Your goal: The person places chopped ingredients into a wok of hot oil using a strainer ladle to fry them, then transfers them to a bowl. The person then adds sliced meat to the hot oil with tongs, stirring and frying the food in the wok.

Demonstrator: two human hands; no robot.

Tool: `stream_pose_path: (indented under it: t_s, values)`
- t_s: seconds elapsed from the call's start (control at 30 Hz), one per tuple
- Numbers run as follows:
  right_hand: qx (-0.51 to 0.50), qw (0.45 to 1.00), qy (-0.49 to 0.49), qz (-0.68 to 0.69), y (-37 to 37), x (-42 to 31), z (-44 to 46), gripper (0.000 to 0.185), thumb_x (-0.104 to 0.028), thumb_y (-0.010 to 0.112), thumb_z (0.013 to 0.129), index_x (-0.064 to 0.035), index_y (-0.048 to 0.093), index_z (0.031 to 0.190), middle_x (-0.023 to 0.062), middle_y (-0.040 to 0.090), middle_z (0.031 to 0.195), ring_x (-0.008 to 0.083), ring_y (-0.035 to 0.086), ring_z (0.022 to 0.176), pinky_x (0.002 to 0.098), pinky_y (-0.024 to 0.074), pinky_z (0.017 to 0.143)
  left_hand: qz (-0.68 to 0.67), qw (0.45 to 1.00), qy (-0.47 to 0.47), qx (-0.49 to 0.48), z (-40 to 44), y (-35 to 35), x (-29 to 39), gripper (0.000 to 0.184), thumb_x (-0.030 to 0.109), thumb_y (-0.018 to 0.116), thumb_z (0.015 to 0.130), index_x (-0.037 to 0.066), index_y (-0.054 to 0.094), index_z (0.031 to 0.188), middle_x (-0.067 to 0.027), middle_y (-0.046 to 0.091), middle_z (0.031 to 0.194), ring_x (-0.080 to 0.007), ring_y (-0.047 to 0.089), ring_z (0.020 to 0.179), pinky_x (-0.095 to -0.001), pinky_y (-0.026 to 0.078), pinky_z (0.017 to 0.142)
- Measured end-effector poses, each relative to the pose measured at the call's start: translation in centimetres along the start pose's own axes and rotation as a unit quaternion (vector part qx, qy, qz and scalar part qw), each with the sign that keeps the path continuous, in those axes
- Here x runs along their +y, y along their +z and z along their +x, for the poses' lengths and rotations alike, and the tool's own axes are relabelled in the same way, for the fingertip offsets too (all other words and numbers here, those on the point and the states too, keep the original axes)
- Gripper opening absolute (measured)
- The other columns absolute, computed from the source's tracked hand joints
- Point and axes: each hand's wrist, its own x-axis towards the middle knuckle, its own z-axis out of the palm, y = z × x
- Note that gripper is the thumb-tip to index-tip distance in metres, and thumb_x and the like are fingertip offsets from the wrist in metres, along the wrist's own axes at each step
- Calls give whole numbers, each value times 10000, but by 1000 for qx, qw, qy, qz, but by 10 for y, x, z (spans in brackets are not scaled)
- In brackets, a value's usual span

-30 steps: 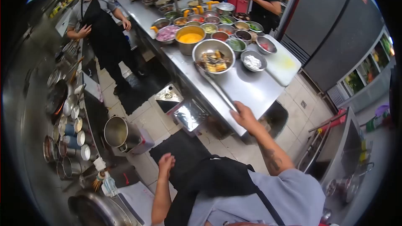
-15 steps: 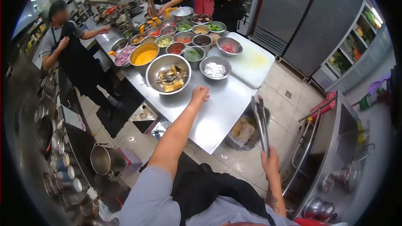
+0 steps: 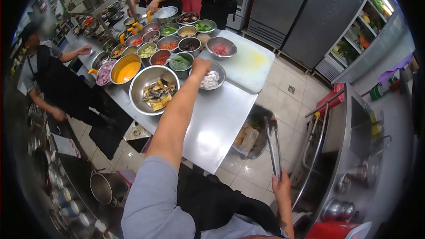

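My left hand reaches across to the steel bowl of white pieces. Its fingers are curled down at the bowl's left edge, and what they pinch or touch is hidden. A bowl of green leaves sits just left of that hand. Beneath my left forearm, a larger steel bowl holds browned, cut-up pieces. Over at the right, my right hand grips long metal tongs near their lower end. The tongs point up and away from me, beside the table, their arms slightly apart.
Several bowls of chopped ingredients crowd the steel table. A white cutting board carries a bowl of pink pieces. Below the table's right edge, a tub stands on the floor. Co-workers stand left and at the far side.
My left hand has moved forward from the bare tabletop to the bowl of white pieces. The tongs remain in my right hand, lower now. The whole view has shifted somewhat.
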Motion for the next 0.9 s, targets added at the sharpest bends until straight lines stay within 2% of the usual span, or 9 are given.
stream_pose_path:
  t_s: [0.1, 0.17, 0.37, 0.43, 0.5, 0.57, 0.7, 0.77, 0.9]
  values:
    - [46, 998, -20, -28, 15, 4, -15, 399, -133, 637, 763, 71, 508, 1081, 157, 579, 752, 230, 575, 644, 322, 467, 604, -49, 998, -18, -19, 40, 7, -2, 271, 163, 568, 729, -89, 587, 631, -151, 577, 519, -206, 536, 369, -310, 437, 358]
    - [37, 999, -5, -29, 17, -2, -23, 376, -127, 632, 762, 58, 511, 1066, 137, 562, 723, 225, 552, 615, 324, 457, 581, 20, 998, -61, 0, 60, 18, 0, 279, 171, 589, 745, -88, 591, 642, -147, 585, 536, -196, 549, 389, -306, 438, 354]
    - [51, 994, 58, -75, 21, -23, -48, 382, -132, 638, 755, 41, 511, 1071, 108, 537, 682, 216, 524, 583, 330, 449, 565, 28, 996, -79, 5, 99, 51, -10, 251, 166, 598, 781, -62, 609, 884, -133, 635, 678, -190, 618, 493, -287, 489, 379]
    - [42, 990, 126, -56, 22, -27, -52, 391, -131, 638, 758, 57, 509, 1076, 110, 541, 694, 206, 533, 610, 337, 451, 589, -61, 989, -137, 13, 120, 66, -26, 236, 148, 583, 783, -62, 607, 888, -137, 636, 703, -195, 622, 502, -292, 491, 379]
    - [43, 988, 135, -58, 20, -33, -49, 403, -131, 640, 761, 68, 506, 1085, 128, 554, 728, 204, 552, 652, 326, 459, 622, -92, 988, -123, 12, 113, 72, -20, 220, 135, 570, 780, -57, 605, 881, -143, 633, 740, -201, 634, 557, -301, 508, 409]
    - [33, 988, 139, -59, 19, -28, -48, 415, -130, 642, 764, 79, 502, 1094, 145, 568, 762, 202, 571, 694, 315, 466, 656, -169, 983, -50, -51, 85, 69, -6, 230, 132, 577, 767, -56, 581, 899, -147, 630, 785, -213, 636, 624, -308, 521, 449]
    - [80, 995, 38, -36, 14, -31, -20, 447, -121, 645, 779, 97, 478, 1132, 186, 589, 887, 219, 601, 834, 292, 460, 778, -305, 949, -57, -58, 20, 53, 13, 242, 128, 581, 768, -22, 516, 946, -145, 589, 833, -201, 596, 640, -316, 526, 490]
    - [81, 987, 22, 136, 10, -38, 0, 428, -84, 628, 787, 95, 468, 1142, 159, 586, 922, 200, 585, 852, 300, 454, 783, -305, 949, -56, -55, -40, 24, 30, 210, 114, 565, 794, -19, 501, 944, -118, 546, 815, -190, 584, 647, -312, 538, 515]
    - [-26, 983, -72, 166, 4, -62, 49, 400, -50, 613, 787, 58, 478, 1147, 136, 579, 964, 195, 571, 880, 292, 441, 787, -324, 945, -19, -35, -154, -42, -2, 187, 160, 577, 848, 15, 459, 853, -70, 495, 762, -167, 570, 647, -308, 552, 550]
